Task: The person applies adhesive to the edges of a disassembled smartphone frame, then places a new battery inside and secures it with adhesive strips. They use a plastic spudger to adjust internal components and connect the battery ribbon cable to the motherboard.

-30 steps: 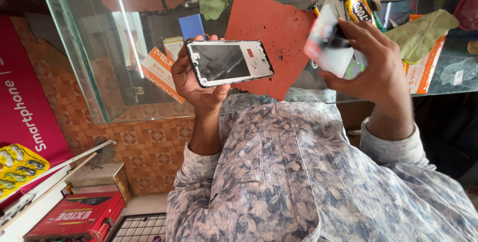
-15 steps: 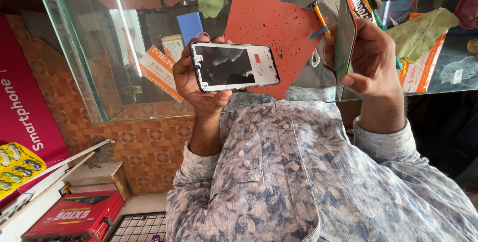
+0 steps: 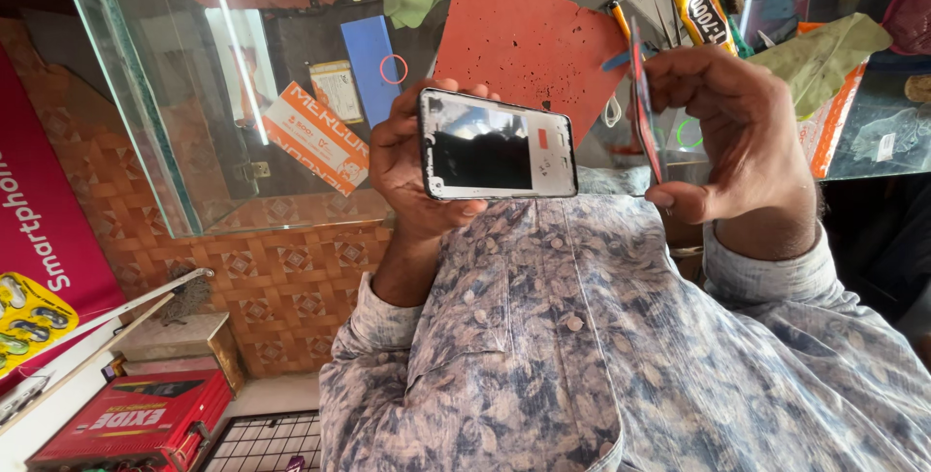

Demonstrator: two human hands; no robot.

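Left hand (image 3: 402,157) closed around the phone (image 3: 497,145): palm behind it, fingers wrapped on the far short end, thumb under the lower long edge. The phone sits landscape, face to me, white frame, dark glass, in the air over the near edge of the glass counter (image 3: 291,181), roughly mid-length.

Right hand (image 3: 742,132) pinches a thin panel (image 3: 642,94), seen edge-on and upright, just right of the phone and not touching it. Thumb under the bottom end, fingers curled on the far side; grip is narrow and firm on the panel. Can't tell which face of the panel is which from this angle.

Behind both, flat on the counter: red mat (image 3: 524,40), glue tube (image 3: 700,1) toward the far right corner, blue card (image 3: 371,50) left of the mat, green cloth (image 3: 824,50) at the right edge.

To do this well, I judge:
- hold the panel by its edges only, no pads on the flat faces
- brace the phone against my palm so it can't twist
- keep both over the counter, not past the near edge, in case one slips
- turn the panel flat-on before comparing it with the frame
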